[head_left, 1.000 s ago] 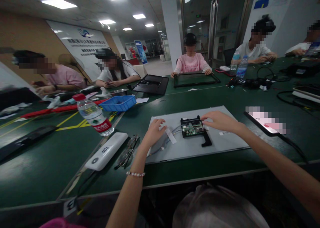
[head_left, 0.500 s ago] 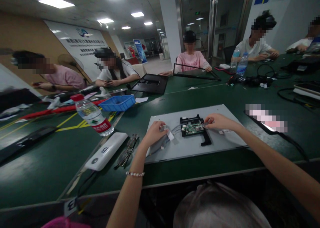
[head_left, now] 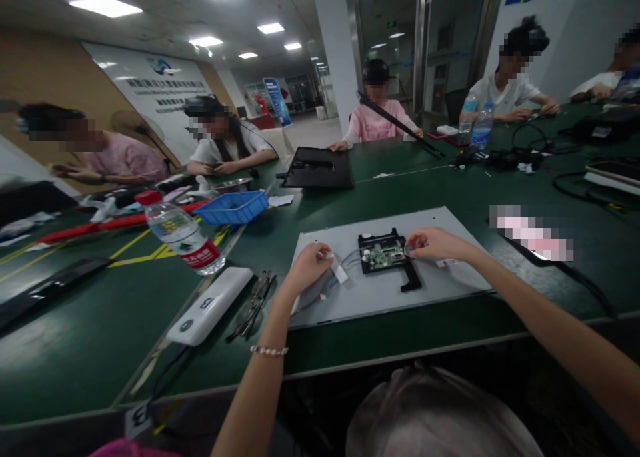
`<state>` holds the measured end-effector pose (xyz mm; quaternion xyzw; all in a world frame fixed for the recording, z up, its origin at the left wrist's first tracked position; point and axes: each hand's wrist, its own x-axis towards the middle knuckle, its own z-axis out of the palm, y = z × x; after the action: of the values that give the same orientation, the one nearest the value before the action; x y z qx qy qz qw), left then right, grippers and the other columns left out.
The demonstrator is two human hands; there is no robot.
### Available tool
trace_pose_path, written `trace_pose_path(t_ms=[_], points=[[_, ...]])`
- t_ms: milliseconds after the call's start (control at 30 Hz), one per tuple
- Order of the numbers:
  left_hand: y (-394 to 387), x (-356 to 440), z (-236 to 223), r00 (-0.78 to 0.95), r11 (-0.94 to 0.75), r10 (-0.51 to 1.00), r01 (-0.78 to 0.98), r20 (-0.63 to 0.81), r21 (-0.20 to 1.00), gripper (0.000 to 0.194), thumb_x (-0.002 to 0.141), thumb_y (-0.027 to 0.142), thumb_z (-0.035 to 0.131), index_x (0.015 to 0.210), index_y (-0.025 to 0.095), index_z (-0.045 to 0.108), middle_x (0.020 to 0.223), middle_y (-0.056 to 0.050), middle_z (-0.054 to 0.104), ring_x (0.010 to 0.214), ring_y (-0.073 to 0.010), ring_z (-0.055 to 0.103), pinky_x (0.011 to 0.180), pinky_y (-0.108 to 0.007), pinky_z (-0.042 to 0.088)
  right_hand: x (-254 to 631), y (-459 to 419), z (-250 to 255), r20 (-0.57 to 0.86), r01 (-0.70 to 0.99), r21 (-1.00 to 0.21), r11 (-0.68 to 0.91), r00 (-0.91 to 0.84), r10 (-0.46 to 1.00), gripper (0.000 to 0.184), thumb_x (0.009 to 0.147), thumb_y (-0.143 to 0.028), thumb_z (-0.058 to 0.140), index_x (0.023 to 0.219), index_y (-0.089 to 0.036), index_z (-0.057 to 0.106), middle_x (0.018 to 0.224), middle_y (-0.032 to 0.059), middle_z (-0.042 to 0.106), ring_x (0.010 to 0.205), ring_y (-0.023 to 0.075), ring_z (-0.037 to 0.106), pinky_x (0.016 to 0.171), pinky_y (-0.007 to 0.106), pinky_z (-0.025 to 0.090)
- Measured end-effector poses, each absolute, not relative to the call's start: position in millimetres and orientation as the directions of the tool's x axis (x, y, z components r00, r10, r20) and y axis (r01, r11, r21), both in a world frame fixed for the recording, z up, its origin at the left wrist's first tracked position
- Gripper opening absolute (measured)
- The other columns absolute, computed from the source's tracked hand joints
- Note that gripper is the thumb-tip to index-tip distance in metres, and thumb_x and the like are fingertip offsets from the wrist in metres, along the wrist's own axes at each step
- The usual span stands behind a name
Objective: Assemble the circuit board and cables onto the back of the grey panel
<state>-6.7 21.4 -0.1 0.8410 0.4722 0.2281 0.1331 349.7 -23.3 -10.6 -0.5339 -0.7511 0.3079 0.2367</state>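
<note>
A red-capped water bottle (head_left: pixel 184 238) stands on the green table (head_left: pixel 90 337), beside a white power bank (head_left: pixel 213 305) and a pair of glasses (head_left: pixel 254 303). Next along, the worker's left hand (head_left: pixel 311 268), a beaded bracelet (head_left: pixel 269 351) above its wrist, bends its fingers at the upper end of a white strip (head_left: pixel 339 271); from here I cannot tell whether they grip it. Wires (head_left: pixel 352 251) reach a circuit board (head_left: pixel 384 257) in a black frame (head_left: pixel 413 280), lying on a grey panel (head_left: pixel 455 280). The right hand (head_left: pixel 434 245), fingertips drawn together, is at the board's right edge; whether they pinch anything is hidden from me. A phone (head_left: pixel 531 240) lies beyond the panel's right side.
</note>
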Motion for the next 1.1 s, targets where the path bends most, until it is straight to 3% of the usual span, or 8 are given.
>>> trace_pose_path(t_ms=[233,400,600,733,933,1100], points=[[25,-7,-2,0.500,-0.533,0.843,0.727,0.198,0.433,0.018,0.079,0.029,0.049,0.086,0.018,0.061,0.086,-0.003,0.062,0.076,-0.0174,0.059,0.074,-0.031,0.047,350,-21,-11,0.016,0.633,-0.742,0.221,-0.312,0.950,0.018,0.073,-0.028,0.061,0.084,-0.016,0.067,0.082,0.0057,0.069,0.076,0.0181,0.063,0.071,0.029,0.048],[25,-6,2,0.443,-0.537,0.842,0.740,0.308,0.405,0.020,0.078,0.022,0.046,0.088,0.018,0.063,0.090,-0.004,0.065,0.080,-0.0181,0.059,0.078,-0.031,0.047,362,-18,-10,0.004,0.615,-0.772,0.161,-0.249,0.968,0.019,0.074,-0.029,0.060,0.087,-0.016,0.066,0.086,0.0071,0.070,0.079,0.0182,0.064,0.073,0.029,0.048],[23,-6,4,0.398,-0.520,0.842,0.779,0.365,0.351,0.021,0.079,0.014,0.043,0.089,0.018,0.062,0.091,-0.004,0.063,0.085,-0.0184,0.059,0.083,-0.032,0.046,358,-22,-12,0.013,0.693,-0.680,0.240,-0.315,0.949,0.032,0.071,-0.035,0.066,0.098,-0.019,0.069,0.097,0.0067,0.068,0.086,0.0198,0.062,0.076,0.031,0.047],[22,-4,1,0.412,-0.523,0.833,0.803,0.368,0.285,0.026,0.081,0.012,0.042,0.098,0.017,0.061,0.098,-0.007,0.060,0.092,-0.0200,0.058,0.088,-0.034,0.046,351,-25,-11,0.035,0.716,-0.638,0.283,-0.341,0.940,0.023,0.070,-0.032,0.066,0.088,-0.020,0.071,0.096,0.0055,0.068,0.085,0.0191,0.061,0.075,0.029,0.047],[19,1,2,0.391,-0.513,0.802,0.838,0.451,0.186,0.031,0.083,0.016,0.046,0.112,0.018,0.056,0.110,-0.008,0.055,0.104,-0.0237,0.053,0.096,-0.040,0.042,359,-22,-10,0.045,0.740,-0.644,0.192,-0.214,0.976,0.019,0.077,-0.031,0.059,0.083,-0.016,0.069,0.080,0.0056,0.069,0.075,0.0174,0.062,0.066,0.027,0.046],[14,5,5,0.405,-0.502,0.798,0.857,0.445,0.120,0.032,0.084,0.017,0.048,0.115,0.020,0.055,0.112,-0.009,0.054,0.106,-0.0256,0.051,0.095,-0.042,0.042,376,-14,-16,0.130,0.841,-0.506,0.190,-0.144,0.981,0.021,0.077,-0.033,0.059,0.084,-0.017,0.070,0.087,0.0083,0.069,0.077,0.0203,0.062,0.070,0.030,0.045]])
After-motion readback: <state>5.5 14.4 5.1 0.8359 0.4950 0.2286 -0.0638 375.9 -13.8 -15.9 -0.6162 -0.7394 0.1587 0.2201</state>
